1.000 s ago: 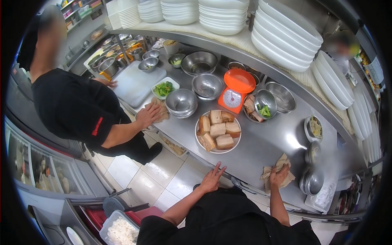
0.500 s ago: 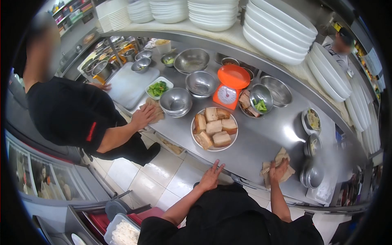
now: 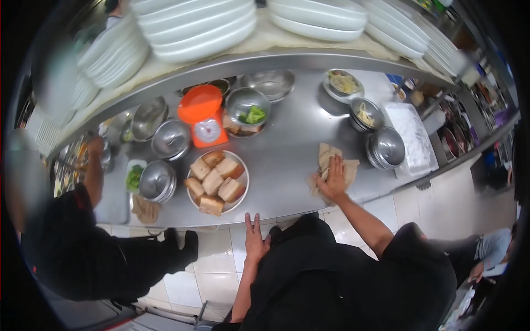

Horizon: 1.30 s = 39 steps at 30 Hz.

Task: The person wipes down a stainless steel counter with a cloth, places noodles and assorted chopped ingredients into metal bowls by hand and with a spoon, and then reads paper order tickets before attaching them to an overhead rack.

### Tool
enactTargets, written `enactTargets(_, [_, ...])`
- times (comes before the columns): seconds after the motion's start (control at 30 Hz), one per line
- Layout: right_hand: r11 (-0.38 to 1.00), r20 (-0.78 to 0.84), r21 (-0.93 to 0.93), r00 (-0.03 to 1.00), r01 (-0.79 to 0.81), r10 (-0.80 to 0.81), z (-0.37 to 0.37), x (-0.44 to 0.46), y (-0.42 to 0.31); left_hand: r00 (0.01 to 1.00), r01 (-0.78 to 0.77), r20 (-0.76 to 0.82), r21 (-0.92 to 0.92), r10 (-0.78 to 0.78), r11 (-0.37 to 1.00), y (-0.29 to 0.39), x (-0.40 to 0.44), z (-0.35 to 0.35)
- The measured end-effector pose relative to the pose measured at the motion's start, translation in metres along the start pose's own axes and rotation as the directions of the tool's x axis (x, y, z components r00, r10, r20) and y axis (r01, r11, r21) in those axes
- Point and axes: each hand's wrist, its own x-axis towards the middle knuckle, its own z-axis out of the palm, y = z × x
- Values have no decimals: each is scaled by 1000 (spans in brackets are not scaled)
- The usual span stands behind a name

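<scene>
Right of the meat bowl [image 3: 233, 207], the right hand [image 3: 334, 179] lies spread, apparently pinning a cloth [image 3: 350, 170]; nearer the wearer than the bowl, the left hand [image 3: 255, 243] extends two fingers.

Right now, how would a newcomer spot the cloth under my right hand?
Find the steel counter below the shelf of white plates. Near its front edge, between the white bowl of meat blocks and the stacked metal bowls at right, lies a crumpled tan cloth. Unlike the other cloth near the green vegetables, it lies under your right hand.
</scene>
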Motion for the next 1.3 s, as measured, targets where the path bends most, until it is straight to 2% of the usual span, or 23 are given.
enactTargets(0.13, [998, 38, -8, 997, -60, 60, -12, 6, -13, 996, 19, 84, -30, -16, 999, 12, 0, -14])
enactTargets(0.23, [996, -2, -19, 996, -84, 84, 3, 27, -11, 999, 6, 44, 45, -8, 999, 19, 0, -20])
enactTargets(0.3, [984, -58, -57, 984, -171, 168, 16, 54, -12, 997, 23, 74, 50, -26, 999, 19, 2, -22])
enactTargets(0.43, [992, -70, -55, 992, -112, 108, 32, 119, -12, 998, 42, 33, 52, -44, 998, 20, 5, -13])
enactTargets(0.5, [999, -42, -26, 999, -25, 23, 38, 153, -16, 996, 86, 31, -56, -85, 995, 16, 5, -5])
enactTargets(0.63, [996, 1, 0, 996, 87, -87, 63, 209, -36, 987, 157, 52, -150, -151, 976, 12, 4, 3])
enactTargets(0.7, [986, 86, 65, 984, 150, -156, 70, 224, -54, 998, 65, -13, -145, -67, 987, 12, 6, 4])
enactTargets(0.73, [985, 102, 75, 982, 153, -161, 73, 220, -59, 996, 84, -12, -140, -87, 987, 12, 7, 5])
enactTargets(0.8, [923, 151, 103, 911, 372, -384, 79, 208, -67, 996, 76, -33, -107, -80, 991, 16, 7, 4])
enactTargets(0.87, [774, 103, 286, 785, 564, -610, 87, 163, -69, 991, 90, -90, -107, -99, 990, 27, 6, -1])
enactTargets(0.9, [673, 156, 528, 721, 517, -675, 92, 131, -69, 978, 177, -82, -170, -192, 970, 31, 5, -4])
enactTargets(0.93, [555, 207, 733, 648, 394, -733, 97, 99, -69, 958, 257, -67, -236, -280, 937, 35, 5, -5])
enactTargets(0.97, [654, 310, 329, 577, 681, -756, 40, 62, -96, 934, 276, -125, -338, -334, 900, 39, 6, -5])
enactTargets(1.0, [647, 396, 448, 511, 617, -763, 30, 37, -98, 914, 296, -146, -404, -380, 866, 50, 9, -9])
enactTargets(1.03, [525, 276, 422, 447, 739, -851, 33, 8, -83, 905, 294, -184, -380, -383, 877, 48, 9, -7])
enactTargets(1.07, [509, 262, 482, 437, 714, -861, 16, -1, -77, 896, 295, -221, -352, -385, 888, 46, 6, -4])
enactTargets(1.1, [534, 304, 486, 439, 692, -845, 8, 8, -65, 873, 298, -274, -355, -403, 886, 49, 7, -3])
enactTargets(1.17, [647, 368, 379, 534, 662, -761, -5, 38, -38, 810, 342, -309, -443, -499, 829, 57, 11, 2])
enactTargets(1.2, [722, 375, 268, 621, 638, -689, -10, 59, -28, 774, 366, -322, -476, -546, 800, 60, 14, 7])
enactTargets(1.23, [703, 278, 680, 814, 209, -511, 16, 78, -11, 757, 378, -318, -499, -571, 780, 63, 17, 15])
enactTargets(1.3, [813, 191, 573, 947, 107, -259, 38, 127, 3, 671, 300, -449, -564, -590, 770, 65, 29, 29])
